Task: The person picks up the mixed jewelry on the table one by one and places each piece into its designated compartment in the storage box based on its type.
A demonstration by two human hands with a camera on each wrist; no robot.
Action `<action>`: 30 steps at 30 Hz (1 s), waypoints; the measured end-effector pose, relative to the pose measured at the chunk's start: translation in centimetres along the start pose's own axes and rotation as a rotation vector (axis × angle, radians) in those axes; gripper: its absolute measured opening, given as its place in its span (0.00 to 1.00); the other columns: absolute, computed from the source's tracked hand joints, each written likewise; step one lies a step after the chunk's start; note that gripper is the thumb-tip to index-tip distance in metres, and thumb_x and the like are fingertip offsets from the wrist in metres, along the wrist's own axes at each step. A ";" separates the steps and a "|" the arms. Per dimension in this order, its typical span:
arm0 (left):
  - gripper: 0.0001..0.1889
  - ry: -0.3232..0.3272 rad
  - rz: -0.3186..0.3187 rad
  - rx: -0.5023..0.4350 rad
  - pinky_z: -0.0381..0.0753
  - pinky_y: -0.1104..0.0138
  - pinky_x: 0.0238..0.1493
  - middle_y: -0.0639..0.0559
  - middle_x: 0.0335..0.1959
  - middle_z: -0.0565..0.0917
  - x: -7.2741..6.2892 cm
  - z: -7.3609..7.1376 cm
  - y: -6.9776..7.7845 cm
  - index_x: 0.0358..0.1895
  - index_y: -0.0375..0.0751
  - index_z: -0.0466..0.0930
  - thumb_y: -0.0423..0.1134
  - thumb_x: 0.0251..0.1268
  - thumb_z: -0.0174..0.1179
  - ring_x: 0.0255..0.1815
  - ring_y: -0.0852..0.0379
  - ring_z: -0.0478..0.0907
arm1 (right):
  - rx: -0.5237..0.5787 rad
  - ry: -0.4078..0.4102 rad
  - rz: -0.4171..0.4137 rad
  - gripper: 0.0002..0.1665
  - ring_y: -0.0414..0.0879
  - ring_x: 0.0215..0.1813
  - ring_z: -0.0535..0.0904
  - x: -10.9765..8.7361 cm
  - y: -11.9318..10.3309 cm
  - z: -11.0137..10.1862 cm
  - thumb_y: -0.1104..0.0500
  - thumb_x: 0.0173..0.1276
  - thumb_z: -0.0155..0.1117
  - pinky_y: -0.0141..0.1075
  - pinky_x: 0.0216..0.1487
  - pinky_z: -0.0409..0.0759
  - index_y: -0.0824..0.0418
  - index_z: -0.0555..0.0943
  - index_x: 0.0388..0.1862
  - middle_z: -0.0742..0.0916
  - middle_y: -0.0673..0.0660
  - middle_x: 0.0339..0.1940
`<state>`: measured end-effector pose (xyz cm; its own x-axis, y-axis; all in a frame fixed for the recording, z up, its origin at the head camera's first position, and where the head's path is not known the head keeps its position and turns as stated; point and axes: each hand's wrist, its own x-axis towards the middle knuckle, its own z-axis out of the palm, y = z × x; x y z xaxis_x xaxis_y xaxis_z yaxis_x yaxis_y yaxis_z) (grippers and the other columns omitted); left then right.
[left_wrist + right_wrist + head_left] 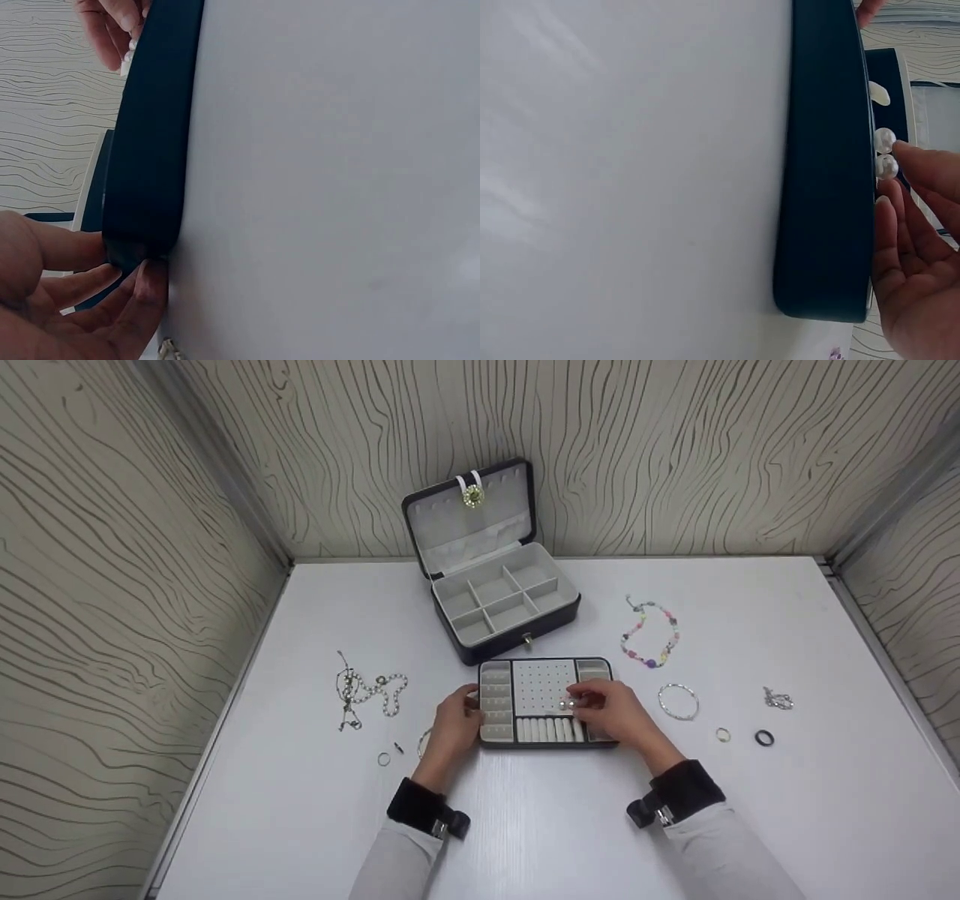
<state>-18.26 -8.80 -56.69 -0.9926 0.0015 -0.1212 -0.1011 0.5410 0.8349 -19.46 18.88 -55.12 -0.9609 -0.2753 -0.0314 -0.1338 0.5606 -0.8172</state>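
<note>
A dark-edged jewelry tray (546, 746) lies flat on the table, with a perforated earring panel (536, 679) in its middle, ring rolls below and small compartments at both sides. My left hand (456, 724) grips the tray's left end, thumb and fingers at its corner (139, 240) in the left wrist view. Over the right part of the panel, my right hand (619, 712) pinches a pair of pearl earrings (566, 704). Two round white pearls (886, 154) show side by side at the fingertips in the right wrist view, close above the tray's edge.
Behind the tray stands an open jewelry box (517, 611) with its lid up. A pearl necklace (394, 697), a chain (347, 697) and a ring (384, 759) lie left. Rightward are a colorful bead bracelet (651, 662), a bangle (679, 718), rings (764, 737) and a silver chain (778, 699).
</note>
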 end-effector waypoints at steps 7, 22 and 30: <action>0.25 0.009 0.016 -0.009 0.79 0.59 0.43 0.45 0.41 0.82 0.0 0.0 0.0 0.62 0.33 0.74 0.24 0.59 0.58 0.39 0.53 0.78 | 0.066 0.003 0.004 0.23 0.55 0.49 0.83 -1.0 0.5 -0.8 0.70 0.61 0.68 0.46 0.52 0.80 0.66 0.81 0.57 0.85 0.62 0.48; 0.25 0.002 -0.004 0.023 0.79 0.59 0.44 0.45 0.42 0.82 0.0 0.1 -0.1 0.64 0.35 0.73 0.26 0.61 0.58 0.40 0.53 0.78 | -0.049 0.173 0.155 0.22 0.59 0.56 0.78 -5.7 3.3 -7.1 0.63 0.68 0.65 0.44 0.53 0.79 0.67 0.78 0.60 0.82 0.66 0.56; 0.25 0.010 0.006 0.016 0.78 0.59 0.44 0.45 0.41 0.82 0.0 0.1 -0.1 0.63 0.35 0.73 0.25 0.60 0.57 0.39 0.54 0.78 | -0.114 0.297 0.297 0.21 0.63 0.53 0.79 -8.7 6.6 -11.2 0.62 0.73 0.58 0.26 0.35 0.78 0.70 0.75 0.61 0.79 0.72 0.55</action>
<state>-18.22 -8.74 -56.85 -0.9939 -0.0040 -0.1106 -0.0943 0.5541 0.8271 -14.74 33.73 -53.81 -0.9876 0.1384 -0.0748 0.1489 0.6684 -0.7288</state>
